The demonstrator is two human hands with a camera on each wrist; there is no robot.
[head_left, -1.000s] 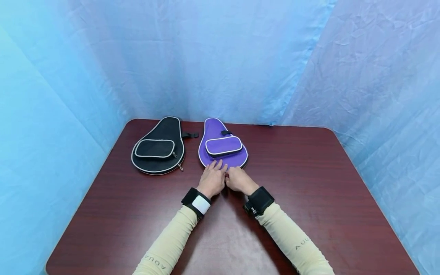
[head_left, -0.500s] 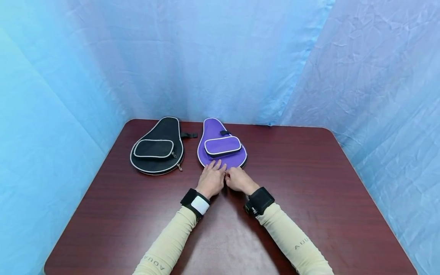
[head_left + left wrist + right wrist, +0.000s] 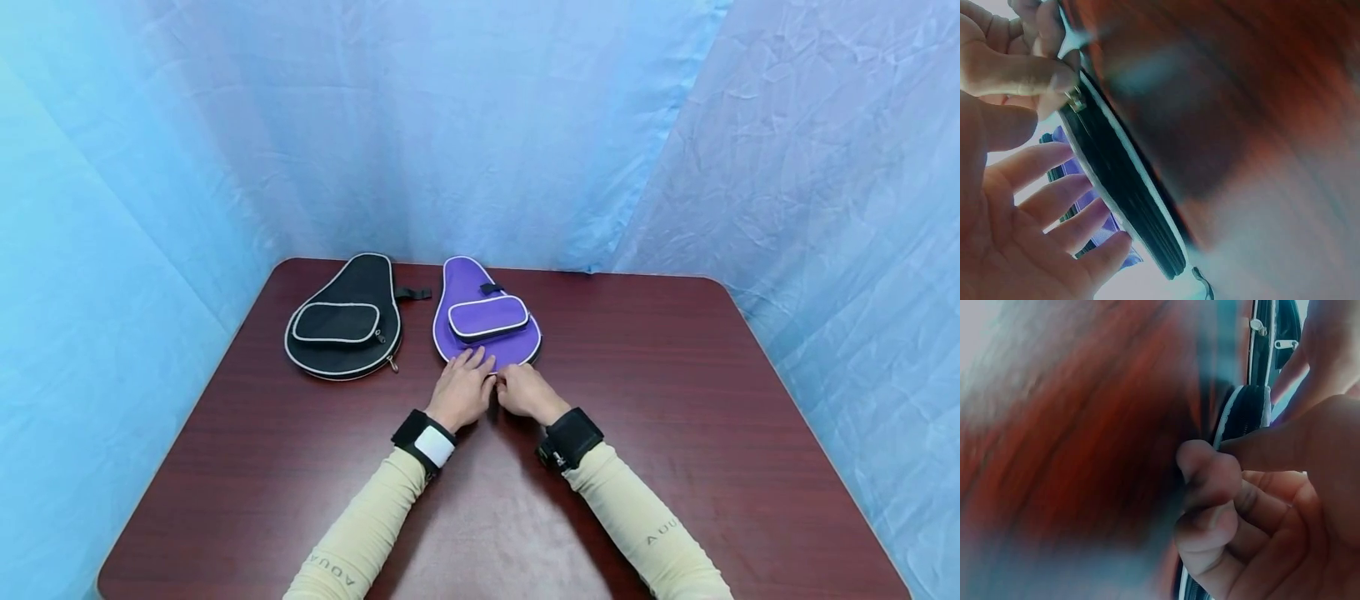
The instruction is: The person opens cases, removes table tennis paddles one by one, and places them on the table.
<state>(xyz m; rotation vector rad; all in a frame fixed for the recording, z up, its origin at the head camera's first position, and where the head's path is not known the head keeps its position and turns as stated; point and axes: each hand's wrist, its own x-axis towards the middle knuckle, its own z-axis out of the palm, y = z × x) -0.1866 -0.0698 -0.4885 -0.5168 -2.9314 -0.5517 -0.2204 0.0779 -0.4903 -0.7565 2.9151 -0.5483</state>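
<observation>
A purple table tennis bat case (image 3: 480,271) with white piping and a raised front pocket (image 3: 487,317) lies on the table, its rounded end toward me. My left hand (image 3: 459,393) rests on that near end, fingers spread and nearly straight. Just to its right, my right hand (image 3: 527,393) pinches the zipper pull at the case's near edge with curled fingers. The left wrist view shows the metal zipper slider (image 3: 1077,100) at the thumb tip, on the dark zip band (image 3: 1125,181) between two white pipings. Fingers partly cover the pull in the right wrist view.
A black bat case (image 3: 363,287) of the same shape lies to the left, its strap (image 3: 413,294) reaching toward the purple one. Light blue curtains (image 3: 450,125) hang behind and beside the dark red wooden table (image 3: 675,400).
My right hand has shifted slightly to the right along the purple case's near edge. The left hand stays on the case, and the black case has not moved.
</observation>
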